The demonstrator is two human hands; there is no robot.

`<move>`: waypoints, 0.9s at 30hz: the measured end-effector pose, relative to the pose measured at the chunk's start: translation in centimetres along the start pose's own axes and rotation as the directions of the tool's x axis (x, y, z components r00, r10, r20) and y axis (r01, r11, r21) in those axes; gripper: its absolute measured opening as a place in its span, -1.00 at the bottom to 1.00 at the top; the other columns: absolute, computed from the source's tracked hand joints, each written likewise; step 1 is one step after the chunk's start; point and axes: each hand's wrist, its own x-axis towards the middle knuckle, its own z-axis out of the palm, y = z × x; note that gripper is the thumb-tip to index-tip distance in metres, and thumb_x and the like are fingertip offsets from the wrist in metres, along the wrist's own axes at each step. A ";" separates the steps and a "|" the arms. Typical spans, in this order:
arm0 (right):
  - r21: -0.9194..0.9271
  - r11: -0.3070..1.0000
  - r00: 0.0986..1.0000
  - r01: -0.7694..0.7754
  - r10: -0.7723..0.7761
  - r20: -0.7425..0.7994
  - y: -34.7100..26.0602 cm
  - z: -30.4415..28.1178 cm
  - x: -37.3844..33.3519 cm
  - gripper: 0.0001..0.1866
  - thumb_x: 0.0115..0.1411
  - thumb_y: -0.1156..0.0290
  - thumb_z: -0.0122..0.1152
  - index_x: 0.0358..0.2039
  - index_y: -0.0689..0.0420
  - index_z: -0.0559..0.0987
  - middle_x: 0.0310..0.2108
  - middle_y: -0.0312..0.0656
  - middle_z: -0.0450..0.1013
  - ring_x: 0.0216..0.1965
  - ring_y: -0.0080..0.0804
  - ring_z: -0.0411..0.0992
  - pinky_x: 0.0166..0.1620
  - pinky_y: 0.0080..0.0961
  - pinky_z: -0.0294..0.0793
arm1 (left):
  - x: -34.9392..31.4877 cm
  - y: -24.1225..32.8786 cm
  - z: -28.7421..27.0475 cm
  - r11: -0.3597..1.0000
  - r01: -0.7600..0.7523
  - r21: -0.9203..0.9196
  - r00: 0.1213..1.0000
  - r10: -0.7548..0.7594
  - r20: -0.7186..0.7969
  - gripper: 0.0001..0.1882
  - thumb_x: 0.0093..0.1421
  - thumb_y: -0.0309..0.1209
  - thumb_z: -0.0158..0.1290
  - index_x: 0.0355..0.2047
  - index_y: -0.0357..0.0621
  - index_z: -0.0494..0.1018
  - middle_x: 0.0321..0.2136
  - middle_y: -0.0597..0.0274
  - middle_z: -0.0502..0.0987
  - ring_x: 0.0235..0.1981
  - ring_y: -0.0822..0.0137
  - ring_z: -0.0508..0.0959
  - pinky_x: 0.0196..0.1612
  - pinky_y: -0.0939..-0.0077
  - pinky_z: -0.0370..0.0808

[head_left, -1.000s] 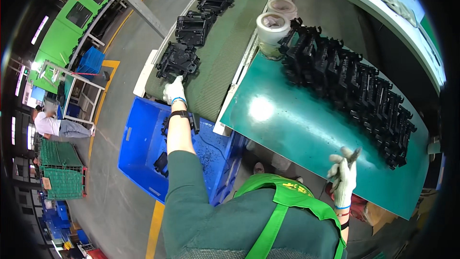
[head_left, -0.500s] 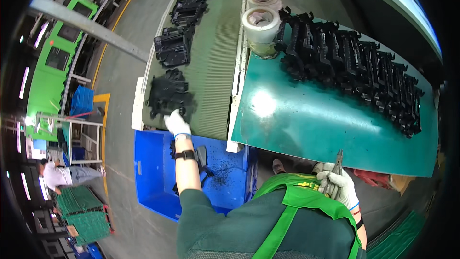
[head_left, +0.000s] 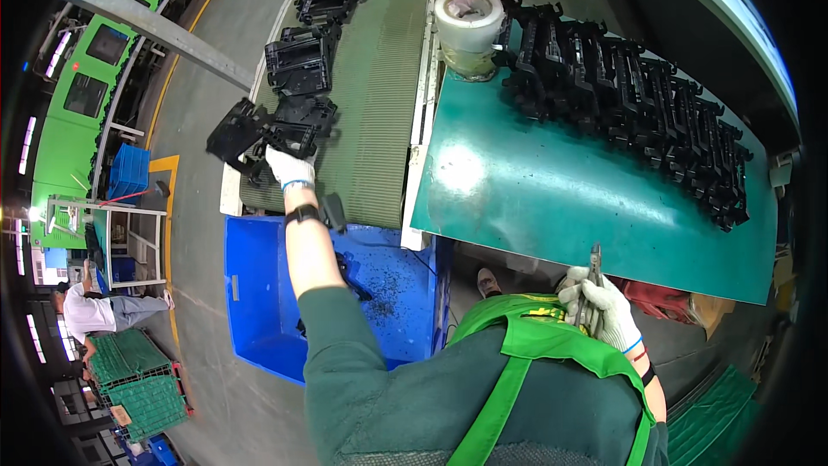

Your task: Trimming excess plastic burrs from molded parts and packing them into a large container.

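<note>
At the near end of the green conveyor belt (head_left: 371, 121), my left hand (head_left: 289, 166) in a white glove has its fingers closed on the near edge of a black plastic frame (head_left: 297, 129). A black panel-like piece (head_left: 235, 131) juts out tilted over the belt's left side; whether it belongs to the same frame I cannot tell. My left fingertips are partly hidden. Also gloved, my right hand (head_left: 599, 306) is wrapped round a pair of pliers (head_left: 595, 272), jaws pointing up, in front of the green table (head_left: 517, 207).
More black frames (head_left: 299, 60) lie farther up the belt. Below its end stands a blue bin (head_left: 259, 293) with black scraps. A dense row of black parts (head_left: 638, 103) and rolls of clear film (head_left: 468, 30) occupy the table. A person (head_left: 95, 311) stands far left beside green-covered crates (head_left: 138, 371).
My left hand has moved forward and left along the belt's end. The black piece there now sticks out tilted past the belt's left side. My right hand still holds the pliers.
</note>
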 end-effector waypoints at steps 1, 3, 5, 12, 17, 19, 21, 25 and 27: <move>0.026 1.000 1.000 -0.014 0.013 0.020 0.0 -0.1 0.2 -0.49 0.45 0.30 0.16 0.28 0.29 0.35 -0.17 0.04 0.60 -0.35 -0.38 0.58 -0.21 -0.38 0.68 | -1.1 -0.2 -0.5 1.000 0.010 0.000 1.000 -0.010 0.003 -0.48 0.38 0.07 -0.13 0.09 0.05 0.57 0.06 0.26 0.64 0.00 0.13 0.64 -0.09 -0.11 0.62; 0.006 1.000 0.999 -0.010 0.010 0.031 -0.1 -0.9 0.7 -0.50 0.45 0.29 0.16 0.28 0.27 0.36 -0.20 -0.01 0.60 -0.38 -0.39 0.57 -0.25 -0.40 0.67 | -5.1 0.0 -2.7 0.946 0.058 0.318 0.998 -0.057 -0.012 -0.54 0.39 0.04 -0.07 0.06 0.08 0.59 0.03 0.27 0.66 -0.05 0.20 0.66 -0.18 0.06 0.67; -0.053 0.998 0.997 -0.017 0.021 0.072 -0.3 -1.9 1.1 -0.52 0.45 0.25 0.17 0.26 0.21 0.39 -0.27 -0.10 0.59 -0.43 -0.42 0.55 -0.33 -0.45 0.64 | -9.0 -0.5 -3.6 0.934 0.084 0.346 0.990 -0.118 0.079 -0.54 0.39 0.02 -0.05 0.08 0.05 0.58 0.03 0.25 0.66 -0.07 0.22 0.67 -0.20 0.11 0.67; -0.178 0.982 0.951 -0.070 0.120 0.285 -1.5 -4.0 3.4 -0.53 0.50 0.18 0.10 0.25 0.23 0.40 -0.41 -0.27 0.44 -0.50 -0.52 0.39 -0.43 -0.55 0.37 | -20.4 -8.3 4.1 0.879 0.180 0.442 0.814 -0.386 0.434 -0.51 0.37 -0.19 0.00 0.25 -0.07 0.42 -0.10 0.17 0.65 -0.17 0.33 0.66 -0.11 0.36 0.66; -0.464 0.886 0.942 -0.009 0.162 0.292 -3.7 -5.2 2.3 -0.55 0.51 0.14 0.09 0.22 0.19 0.43 -0.36 -0.29 0.42 -0.46 -0.57 0.37 -0.38 -0.57 0.40 | -21.5 -10.5 8.3 0.612 -0.396 0.685 0.720 -0.256 0.645 -0.44 0.25 -0.33 0.05 0.27 -0.19 0.39 -0.05 0.04 0.62 -0.06 0.37 0.62 -0.02 0.42 0.60; -0.693 0.704 0.970 0.157 0.023 0.243 -5.2 -6.0 0.6 -0.53 0.48 0.07 0.10 0.22 0.13 0.46 -0.34 -0.26 0.43 -0.45 -0.45 0.40 -0.35 -0.46 0.45 | -22.2 -10.1 9.5 0.399 -0.615 0.680 0.678 -0.174 0.714 -0.42 0.21 -0.38 0.07 0.27 -0.22 0.39 -0.05 0.01 0.62 -0.07 0.38 0.62 -0.01 0.44 0.59; -0.766 0.607 0.974 0.210 -0.064 0.216 -6.1 -7.7 -0.2 -0.51 0.47 0.04 0.10 0.23 0.09 0.47 -0.33 -0.24 0.44 -0.45 -0.39 0.42 -0.33 -0.40 0.48 | -25.4 -7.8 12.9 0.617 -0.411 0.671 0.795 -0.118 0.595 -0.36 0.10 -0.50 0.13 0.25 -0.27 0.39 -0.19 0.05 0.66 -0.23 0.37 0.65 -0.04 0.47 0.58; -0.911 -0.042 0.756 0.411 -0.543 0.366 -9.2 -11.5 -1.2 -0.60 0.38 0.18 0.24 0.14 0.07 0.52 -0.19 -0.09 0.50 -0.25 -0.17 0.50 -0.16 -0.26 0.51 | -33.1 -7.5 18.6 0.384 -0.482 0.788 0.671 -0.417 0.613 -0.38 0.04 -0.60 0.13 0.19 -0.28 0.42 -0.33 0.14 0.68 -0.32 0.35 0.65 -0.09 0.51 0.57; -0.868 -0.350 0.716 0.351 -0.498 0.490 -12.2 -11.9 -1.7 -0.58 0.25 0.21 0.35 0.08 0.07 0.54 -0.17 -0.01 0.50 -0.14 0.03 0.49 -0.07 -0.09 0.48 | -35.5 -11.3 19.7 0.356 -0.491 0.795 0.599 -0.524 0.606 -0.42 0.04 -0.59 0.14 0.15 -0.30 0.44 -0.37 0.16 0.68 -0.32 0.36 0.65 -0.11 0.51 0.57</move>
